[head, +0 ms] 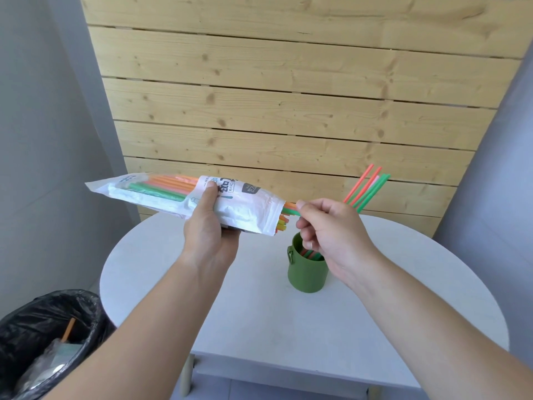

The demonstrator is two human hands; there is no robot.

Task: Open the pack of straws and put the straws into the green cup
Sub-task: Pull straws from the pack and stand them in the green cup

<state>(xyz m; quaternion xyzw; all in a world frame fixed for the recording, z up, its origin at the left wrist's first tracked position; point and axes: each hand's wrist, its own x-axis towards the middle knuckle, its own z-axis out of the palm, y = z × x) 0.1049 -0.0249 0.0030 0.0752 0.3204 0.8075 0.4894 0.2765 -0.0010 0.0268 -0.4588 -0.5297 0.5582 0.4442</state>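
Note:
My left hand [209,226] grips the white plastic pack of straws [161,194] from below, holding it nearly level above the table with its open end to the right. Orange and green straws show through the pack, and several tips stick out at the opening [284,223]. My right hand [331,229] pinches a green straw [290,211] at the pack's mouth. The green cup [305,272] stands on the table beneath my right hand. It holds several orange and green straws [367,189] that lean up to the right behind that hand.
The round white table [259,313] stands against a pale wooden slat wall [288,96]. A bin lined with a black bag [43,336], holding some rubbish, sits on the floor at the lower left. Grey walls flank both sides.

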